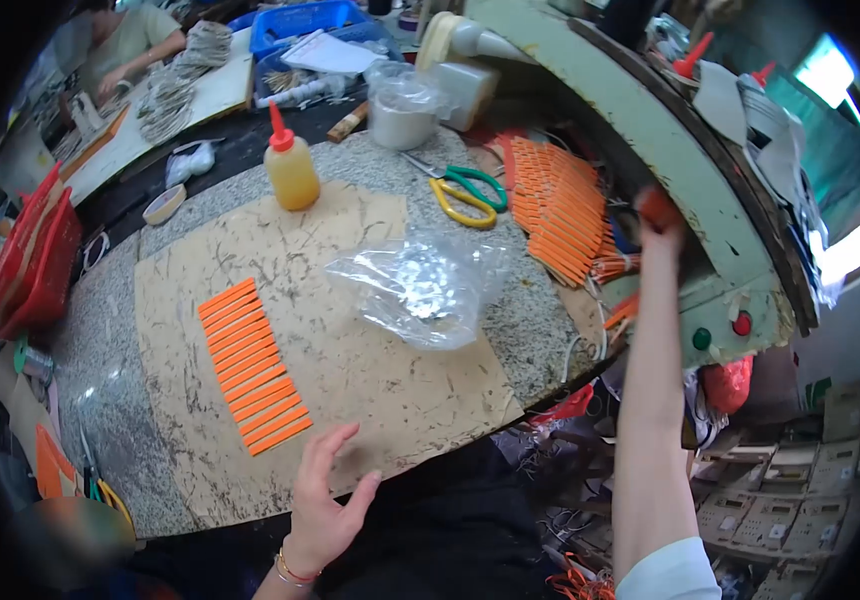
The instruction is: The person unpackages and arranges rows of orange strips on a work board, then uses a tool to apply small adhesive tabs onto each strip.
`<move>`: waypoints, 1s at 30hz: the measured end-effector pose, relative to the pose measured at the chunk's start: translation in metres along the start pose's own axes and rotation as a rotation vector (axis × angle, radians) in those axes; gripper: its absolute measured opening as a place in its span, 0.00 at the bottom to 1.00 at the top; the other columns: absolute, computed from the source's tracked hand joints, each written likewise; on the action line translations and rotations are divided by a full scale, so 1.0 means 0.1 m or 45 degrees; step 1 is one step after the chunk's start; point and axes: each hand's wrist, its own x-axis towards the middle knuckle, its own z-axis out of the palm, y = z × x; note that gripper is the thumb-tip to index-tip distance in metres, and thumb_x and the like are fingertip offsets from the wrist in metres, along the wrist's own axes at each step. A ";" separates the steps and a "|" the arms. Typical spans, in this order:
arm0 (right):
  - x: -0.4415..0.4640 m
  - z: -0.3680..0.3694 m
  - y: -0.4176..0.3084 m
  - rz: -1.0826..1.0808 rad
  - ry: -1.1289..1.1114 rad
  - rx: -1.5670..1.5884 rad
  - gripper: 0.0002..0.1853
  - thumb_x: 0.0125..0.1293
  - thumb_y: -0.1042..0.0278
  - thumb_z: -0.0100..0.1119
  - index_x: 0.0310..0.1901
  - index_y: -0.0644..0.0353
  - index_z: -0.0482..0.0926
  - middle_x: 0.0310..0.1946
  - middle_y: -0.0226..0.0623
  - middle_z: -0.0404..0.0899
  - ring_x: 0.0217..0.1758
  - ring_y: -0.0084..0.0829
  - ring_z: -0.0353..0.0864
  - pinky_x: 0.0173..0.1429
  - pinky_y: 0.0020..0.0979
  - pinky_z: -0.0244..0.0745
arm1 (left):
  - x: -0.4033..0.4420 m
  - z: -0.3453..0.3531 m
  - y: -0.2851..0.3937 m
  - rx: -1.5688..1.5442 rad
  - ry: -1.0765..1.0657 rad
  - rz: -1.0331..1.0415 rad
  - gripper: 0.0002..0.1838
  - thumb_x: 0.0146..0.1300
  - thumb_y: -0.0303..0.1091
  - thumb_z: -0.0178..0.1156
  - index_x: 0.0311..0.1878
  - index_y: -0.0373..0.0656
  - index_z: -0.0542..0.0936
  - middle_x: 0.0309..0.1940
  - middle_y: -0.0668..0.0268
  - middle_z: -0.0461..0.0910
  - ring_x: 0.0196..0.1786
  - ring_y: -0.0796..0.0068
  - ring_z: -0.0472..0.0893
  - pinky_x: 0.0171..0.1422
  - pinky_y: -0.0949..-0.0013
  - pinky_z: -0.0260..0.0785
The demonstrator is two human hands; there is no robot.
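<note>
My left hand (326,500) hovers at the table's near edge, thumb and fingers apart, holding nothing. Just beyond it, orange strips (255,367) lie side by side in a slanting column on a worn brown board (170,320). My right arm stretches far to the right, and my right hand (659,212) is motion-blurred beside the green machine housing; its fingers cannot be made out. Left of that hand is a heap of bundled orange strips (560,215). A crumpled clear plastic bag (420,295) rests on the board between the hands.
A squeeze bottle (291,172) with yellow liquid and scissors (467,195) with yellow and green handles are at the back. Red bins (35,260) stand left. The green housing (590,80) borders the right. Another person (135,45) sits at a far table.
</note>
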 end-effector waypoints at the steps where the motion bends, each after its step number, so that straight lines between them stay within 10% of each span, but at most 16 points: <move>1: -0.05 0.07 0.01 0.039 0.102 -0.010 0.21 0.73 0.57 0.50 0.57 0.64 0.75 0.50 0.44 0.80 0.59 0.44 0.79 0.67 0.49 0.73 | 0.04 -0.04 -0.09 0.004 0.067 -0.019 0.33 0.57 0.22 0.67 0.68 0.36 0.69 0.62 0.58 0.73 0.66 0.64 0.73 0.67 0.62 0.67; 3: -0.86 0.45 0.00 0.163 0.117 -0.164 0.23 0.73 0.58 0.57 0.59 0.68 0.72 0.54 0.42 0.77 0.67 0.42 0.72 0.74 0.41 0.67 | 0.23 -0.16 -0.12 0.031 0.185 -0.019 0.33 0.59 0.22 0.66 0.69 0.37 0.68 0.64 0.58 0.72 0.66 0.64 0.73 0.66 0.61 0.69; 5: -1.59 0.45 0.17 0.161 -0.792 -0.572 0.22 0.73 0.58 0.57 0.61 0.63 0.70 0.51 0.39 0.76 0.56 0.32 0.77 0.62 0.36 0.76 | 0.61 -0.27 -0.30 0.004 0.291 0.083 0.39 0.60 0.25 0.66 0.74 0.39 0.62 0.68 0.57 0.69 0.67 0.63 0.72 0.65 0.61 0.71; 7: -2.60 0.71 0.20 0.398 -1.016 -0.783 0.30 0.67 0.56 0.64 0.65 0.63 0.68 0.51 0.38 0.76 0.55 0.34 0.78 0.57 0.34 0.77 | 1.17 -0.32 -0.30 -0.044 0.432 -0.004 0.45 0.62 0.28 0.66 0.78 0.41 0.52 0.69 0.50 0.66 0.68 0.63 0.71 0.62 0.60 0.73; 9: -3.05 0.74 0.47 -0.207 -1.242 -1.344 0.30 0.63 0.61 0.65 0.64 0.65 0.69 0.51 0.40 0.77 0.55 0.32 0.79 0.53 0.33 0.77 | 1.67 -0.24 -0.27 -0.134 0.314 -0.150 0.49 0.63 0.30 0.66 0.80 0.43 0.45 0.61 0.45 0.73 0.61 0.64 0.78 0.58 0.61 0.76; 11: -3.13 0.82 0.62 -0.352 -1.388 -1.542 0.29 0.60 0.65 0.65 0.61 0.66 0.72 0.48 0.40 0.79 0.51 0.29 0.80 0.48 0.32 0.78 | 1.97 -0.17 -0.30 -0.262 -0.042 -0.120 0.43 0.62 0.29 0.65 0.76 0.38 0.53 0.45 0.49 0.81 0.43 0.68 0.85 0.45 0.64 0.81; 17: -2.59 1.70 0.66 -0.124 -1.429 -1.553 0.23 0.57 0.67 0.65 0.54 0.67 0.78 0.38 0.37 0.84 0.33 0.24 0.82 0.36 0.29 0.78 | 2.54 -0.53 0.35 -0.408 0.136 -0.076 0.26 0.61 0.24 0.58 0.63 0.30 0.67 0.28 0.60 0.79 0.22 0.72 0.81 0.25 0.65 0.80; 22: -2.84 2.22 0.46 0.225 -1.743 -1.533 0.29 0.58 0.61 0.69 0.58 0.68 0.75 0.44 0.39 0.84 0.43 0.26 0.83 0.46 0.31 0.78 | 2.61 -0.75 0.45 -0.580 0.249 -0.171 0.14 0.58 0.22 0.58 0.48 0.27 0.74 0.33 0.54 0.80 0.26 0.65 0.84 0.27 0.61 0.83; 24: -3.31 2.13 0.61 -0.061 -1.688 -1.425 0.37 0.56 0.59 0.72 0.63 0.68 0.69 0.45 0.40 0.84 0.48 0.31 0.83 0.52 0.35 0.77 | 2.63 -0.77 0.37 -0.872 0.146 -0.174 0.13 0.59 0.21 0.58 0.46 0.24 0.74 0.34 0.53 0.80 0.29 0.62 0.85 0.29 0.58 0.84; 25: -3.47 2.06 0.73 -0.320 -1.766 -1.541 0.37 0.56 0.60 0.72 0.64 0.67 0.68 0.45 0.39 0.84 0.48 0.31 0.83 0.53 0.36 0.77 | 2.55 -0.82 0.37 -0.953 -0.119 -0.174 0.32 0.64 0.22 0.59 0.70 0.31 0.61 0.41 0.56 0.81 0.45 0.67 0.84 0.49 0.58 0.83; 26: -3.55 2.01 0.78 -0.586 -1.826 -1.650 0.38 0.56 0.61 0.72 0.65 0.66 0.67 0.45 0.39 0.84 0.48 0.32 0.83 0.53 0.37 0.77 | 2.39 -0.88 0.42 -1.004 -0.116 -0.078 0.34 0.63 0.23 0.61 0.71 0.33 0.60 0.42 0.56 0.81 0.46 0.66 0.84 0.51 0.59 0.82; 30: -3.42 2.18 0.40 0.059 -1.915 -1.314 0.30 0.56 0.68 0.68 0.60 0.67 0.72 0.44 0.42 0.84 0.46 0.34 0.83 0.54 0.35 0.78 | 1.89 -1.13 0.40 -0.784 0.031 0.285 0.41 0.61 0.27 0.68 0.73 0.37 0.57 0.48 0.58 0.81 0.51 0.65 0.83 0.57 0.62 0.79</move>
